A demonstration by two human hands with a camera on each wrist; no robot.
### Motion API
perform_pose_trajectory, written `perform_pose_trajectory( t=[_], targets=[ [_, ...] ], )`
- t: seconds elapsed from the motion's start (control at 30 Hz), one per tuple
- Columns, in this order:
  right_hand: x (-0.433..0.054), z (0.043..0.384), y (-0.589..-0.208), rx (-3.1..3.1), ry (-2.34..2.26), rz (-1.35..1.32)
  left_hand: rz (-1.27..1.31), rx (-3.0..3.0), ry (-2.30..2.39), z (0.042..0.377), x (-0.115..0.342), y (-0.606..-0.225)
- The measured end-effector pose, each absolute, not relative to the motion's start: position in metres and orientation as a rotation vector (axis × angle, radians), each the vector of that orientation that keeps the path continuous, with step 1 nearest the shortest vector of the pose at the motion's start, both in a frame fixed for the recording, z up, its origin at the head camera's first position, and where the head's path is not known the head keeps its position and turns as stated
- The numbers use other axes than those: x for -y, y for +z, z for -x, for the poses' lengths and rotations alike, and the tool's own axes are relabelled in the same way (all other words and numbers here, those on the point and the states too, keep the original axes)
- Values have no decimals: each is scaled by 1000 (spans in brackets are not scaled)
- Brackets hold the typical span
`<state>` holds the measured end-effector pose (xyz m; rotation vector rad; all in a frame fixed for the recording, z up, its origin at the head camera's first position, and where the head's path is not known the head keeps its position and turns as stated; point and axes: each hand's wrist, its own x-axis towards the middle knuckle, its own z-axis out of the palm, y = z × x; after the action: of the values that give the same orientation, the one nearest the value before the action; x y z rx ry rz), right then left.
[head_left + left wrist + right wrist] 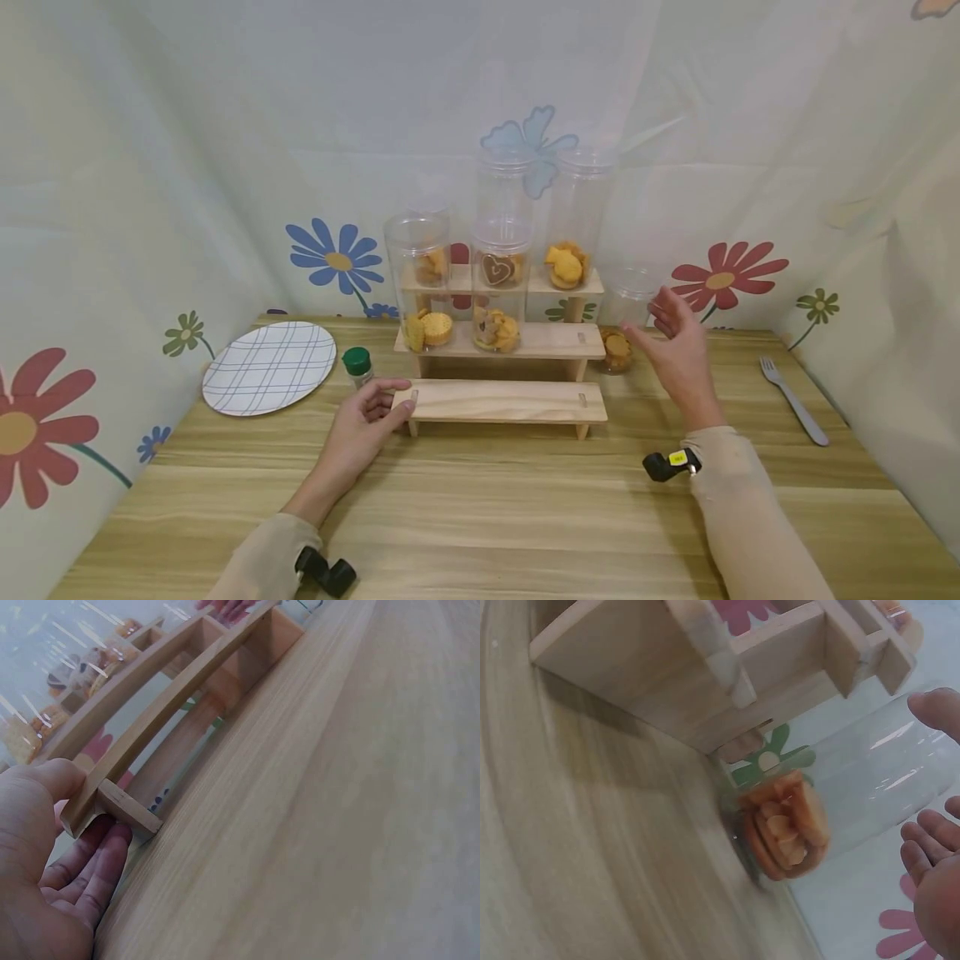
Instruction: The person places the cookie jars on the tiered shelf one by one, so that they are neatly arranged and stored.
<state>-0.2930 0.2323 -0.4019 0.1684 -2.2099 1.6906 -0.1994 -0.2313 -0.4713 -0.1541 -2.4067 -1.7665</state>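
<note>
My left hand [363,425] grips the left end of the lowest step of a wooden tiered display stand [510,402], thumb on top and fingers below. At the stand's right side my right hand [681,350] is spread around the upper part of a clear jar [633,287]. Its thumb overlaps the jar and its fingertips lie by the far side; firm contact cannot be made out. This jar stands upright on the table, with round cookies [784,829] at its bottom. On the upper tiers stand several clear lidded jars, among them one with a heart cookie [498,268].
A checked plate [270,367] lies at the back left, beside a small shaker with a green cap [357,362]. A fork [795,402] lies at the right of the wooden table [510,517]. Flowered cloth [225,167] hangs behind.
</note>
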Motion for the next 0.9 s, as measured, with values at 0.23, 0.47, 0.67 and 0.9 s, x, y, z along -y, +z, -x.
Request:
perform_pose_trajectory(
  t=[0.23, 0.47, 0.67, 0.9],
  targets=[
    [-232, 299, -416, 2212, 1705, -177, 152, 2415, -1756, 200, 232, -472],
    [-228, 300, -425, 2262, 1668, -198, 160, 2415, -1759, 200, 232, -472],
    [-227, 301, -429, 2284, 1646, -195, 146, 2428, -1752, 203, 233, -473],
    [-224, 302, -435, 2289, 1639, -184, 133, 2432, -1752, 201, 233, -473]
  ],
)
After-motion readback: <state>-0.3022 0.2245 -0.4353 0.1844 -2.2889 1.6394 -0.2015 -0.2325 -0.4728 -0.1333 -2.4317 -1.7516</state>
